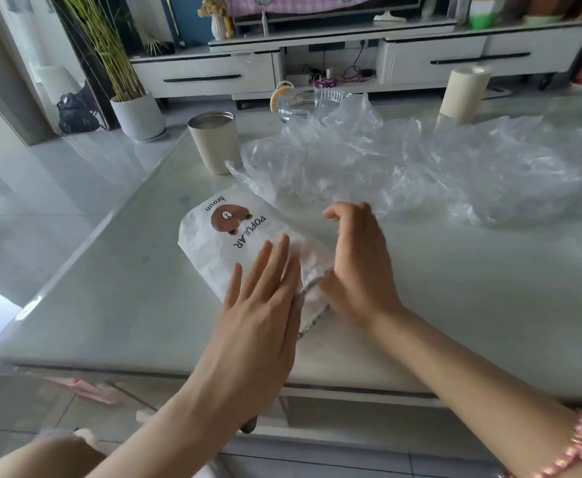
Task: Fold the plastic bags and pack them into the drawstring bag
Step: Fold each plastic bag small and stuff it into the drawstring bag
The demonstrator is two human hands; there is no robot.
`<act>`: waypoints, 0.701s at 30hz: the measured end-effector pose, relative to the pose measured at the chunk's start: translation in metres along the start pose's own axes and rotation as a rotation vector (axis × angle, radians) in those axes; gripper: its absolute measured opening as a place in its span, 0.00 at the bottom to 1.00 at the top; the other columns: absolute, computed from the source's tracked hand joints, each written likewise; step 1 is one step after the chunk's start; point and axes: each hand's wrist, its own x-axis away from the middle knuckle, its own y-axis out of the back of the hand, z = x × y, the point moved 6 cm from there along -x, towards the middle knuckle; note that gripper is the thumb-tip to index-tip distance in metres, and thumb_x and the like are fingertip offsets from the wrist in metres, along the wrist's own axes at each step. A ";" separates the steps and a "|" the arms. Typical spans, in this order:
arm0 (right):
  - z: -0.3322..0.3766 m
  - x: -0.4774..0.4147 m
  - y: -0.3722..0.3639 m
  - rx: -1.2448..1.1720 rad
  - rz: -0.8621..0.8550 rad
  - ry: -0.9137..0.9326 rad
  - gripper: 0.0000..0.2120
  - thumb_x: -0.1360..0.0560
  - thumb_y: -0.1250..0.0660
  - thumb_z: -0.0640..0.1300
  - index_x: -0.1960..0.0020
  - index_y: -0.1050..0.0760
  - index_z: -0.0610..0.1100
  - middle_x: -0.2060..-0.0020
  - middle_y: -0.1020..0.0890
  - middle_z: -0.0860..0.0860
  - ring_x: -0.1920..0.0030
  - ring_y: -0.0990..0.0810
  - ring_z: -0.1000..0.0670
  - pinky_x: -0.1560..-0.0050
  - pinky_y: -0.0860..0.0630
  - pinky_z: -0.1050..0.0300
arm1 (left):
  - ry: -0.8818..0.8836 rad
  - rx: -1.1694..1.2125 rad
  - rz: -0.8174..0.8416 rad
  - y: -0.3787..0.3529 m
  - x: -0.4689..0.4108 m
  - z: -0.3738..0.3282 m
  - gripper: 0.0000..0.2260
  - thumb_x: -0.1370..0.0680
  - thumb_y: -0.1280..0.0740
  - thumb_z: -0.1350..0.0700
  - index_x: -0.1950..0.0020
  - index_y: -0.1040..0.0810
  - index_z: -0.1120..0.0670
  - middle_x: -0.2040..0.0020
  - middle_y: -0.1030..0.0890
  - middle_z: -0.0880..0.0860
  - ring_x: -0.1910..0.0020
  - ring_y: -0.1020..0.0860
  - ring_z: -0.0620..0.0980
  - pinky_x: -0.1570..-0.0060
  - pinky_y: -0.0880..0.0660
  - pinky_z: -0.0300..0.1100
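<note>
- "POPULAR", in black capitals, is printed on the white drawstring bag [210, 260], running along one side of the brown bear print [229, 219]. From the head view it reads upside down.
- "brown", in small black lowercase letters, stands on the same bag on the bear's other side, also upside down.
- A small Y-shaped mark sits in the pale round patch on the bear.

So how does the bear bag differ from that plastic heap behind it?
The bear bag is white, opaque and printed; the plastic heap is clear and plain. The bear bag lies flat under the left hand; the plastic heap is crumpled and puffed up. The plastic heap spreads far wider. Both rest on the table.
</note>
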 end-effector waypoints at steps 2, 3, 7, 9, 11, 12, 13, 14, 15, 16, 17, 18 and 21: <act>-0.015 -0.001 -0.019 -0.139 0.251 -0.239 0.11 0.27 0.32 0.41 0.47 0.30 0.44 0.52 0.22 0.46 0.52 0.23 0.46 0.52 0.30 0.54 | -0.085 -0.021 -0.010 -0.009 0.000 -0.008 0.21 0.20 0.49 0.55 0.29 0.36 0.61 0.25 0.39 0.56 0.25 0.44 0.52 0.29 0.47 0.53; -0.021 -0.004 -0.026 -0.189 0.352 -0.331 0.08 0.26 0.34 0.41 0.48 0.29 0.44 0.52 0.20 0.47 0.51 0.22 0.45 0.50 0.27 0.54 | -0.097 -0.024 -0.013 -0.012 -0.003 -0.008 0.21 0.20 0.49 0.56 0.30 0.35 0.62 0.26 0.38 0.57 0.26 0.43 0.53 0.30 0.46 0.52; -0.033 -0.025 -0.032 -0.236 0.573 -0.371 0.17 0.29 0.34 0.35 0.40 0.27 0.42 0.45 0.24 0.46 0.47 0.25 0.48 0.47 0.28 0.59 | -0.049 -0.205 0.039 -0.021 -0.010 0.017 0.22 0.24 0.48 0.55 0.36 0.26 0.64 0.34 0.26 0.60 0.33 0.29 0.58 0.35 0.42 0.52; -0.041 -0.036 -0.020 -0.190 0.506 -0.306 0.19 0.30 0.30 0.37 0.39 0.28 0.42 0.46 0.25 0.46 0.48 0.27 0.50 0.47 0.31 0.63 | -0.015 -0.305 0.085 -0.024 -0.012 0.038 0.23 0.26 0.47 0.54 0.39 0.23 0.65 0.39 0.22 0.61 0.39 0.25 0.62 0.37 0.41 0.52; -0.055 -0.041 -0.005 0.015 0.350 -0.211 0.19 0.27 0.33 0.37 0.37 0.30 0.40 0.45 0.25 0.44 0.46 0.27 0.46 0.44 0.33 0.58 | 0.050 -0.335 0.107 -0.020 -0.017 0.061 0.25 0.24 0.49 0.52 0.38 0.24 0.65 0.37 0.23 0.61 0.37 0.27 0.62 0.34 0.42 0.51; -0.063 -0.041 -0.002 0.176 0.308 -0.153 0.21 0.26 0.36 0.36 0.34 0.33 0.40 0.43 0.25 0.42 0.44 0.28 0.43 0.43 0.34 0.54 | 0.093 -0.319 0.113 -0.016 -0.019 0.071 0.28 0.24 0.51 0.48 0.35 0.27 0.64 0.34 0.26 0.60 0.33 0.31 0.60 0.30 0.45 0.49; -0.071 -0.040 -0.002 0.326 0.297 -0.106 0.23 0.26 0.38 0.36 0.31 0.36 0.40 0.41 0.26 0.42 0.42 0.29 0.40 0.42 0.35 0.51 | 0.138 -0.298 0.104 -0.011 -0.023 0.081 0.32 0.24 0.56 0.43 0.30 0.31 0.62 0.29 0.32 0.58 0.28 0.37 0.57 0.27 0.50 0.47; -0.081 -0.039 -0.004 0.430 0.308 -0.091 0.25 0.26 0.39 0.35 0.29 0.39 0.40 0.39 0.27 0.42 0.40 0.30 0.39 0.42 0.37 0.49 | 0.186 -0.279 0.118 -0.008 -0.025 0.091 0.37 0.27 0.61 0.39 0.27 0.36 0.58 0.25 0.39 0.55 0.25 0.45 0.53 0.27 0.56 0.45; -0.090 -0.039 -0.005 0.473 0.313 -0.103 0.26 0.25 0.40 0.36 0.28 0.39 0.41 0.38 0.27 0.42 0.39 0.30 0.38 0.41 0.37 0.48 | 0.230 -0.257 0.134 -0.005 -0.028 0.097 0.40 0.29 0.65 0.36 0.25 0.40 0.55 0.23 0.44 0.52 0.24 0.50 0.49 0.28 0.60 0.43; -0.097 -0.041 -0.005 0.478 0.301 -0.124 0.24 0.25 0.40 0.36 0.29 0.37 0.41 0.40 0.25 0.42 0.40 0.29 0.38 0.42 0.38 0.48 | 0.258 -0.230 0.129 -0.002 -0.030 0.100 0.41 0.31 0.67 0.35 0.25 0.42 0.54 0.23 0.47 0.51 0.24 0.53 0.47 0.29 0.62 0.42; -0.102 -0.043 -0.005 0.472 0.274 -0.135 0.21 0.25 0.39 0.36 0.32 0.32 0.41 0.45 0.22 0.42 0.43 0.27 0.38 0.45 0.37 0.48 | 0.277 -0.196 0.111 0.001 -0.033 0.099 0.43 0.32 0.67 0.33 0.24 0.42 0.53 0.23 0.48 0.50 0.24 0.55 0.46 0.29 0.62 0.42; -0.105 -0.046 -0.004 0.460 0.238 -0.130 0.15 0.27 0.37 0.34 0.41 0.24 0.41 0.52 0.20 0.41 0.48 0.24 0.37 0.49 0.38 0.49 | 0.292 -0.154 0.086 0.003 -0.033 0.094 0.44 0.32 0.67 0.31 0.24 0.44 0.53 0.23 0.49 0.50 0.25 0.56 0.44 0.29 0.62 0.41; -0.108 -0.053 0.004 0.414 0.113 -0.100 0.06 0.34 0.31 0.31 0.65 0.21 0.41 0.65 0.21 0.43 0.60 0.22 0.38 0.55 0.42 0.52 | 0.263 -0.055 0.015 0.013 -0.035 0.068 0.47 0.34 0.70 0.26 0.23 0.48 0.52 0.25 0.53 0.44 0.27 0.61 0.38 0.29 0.63 0.38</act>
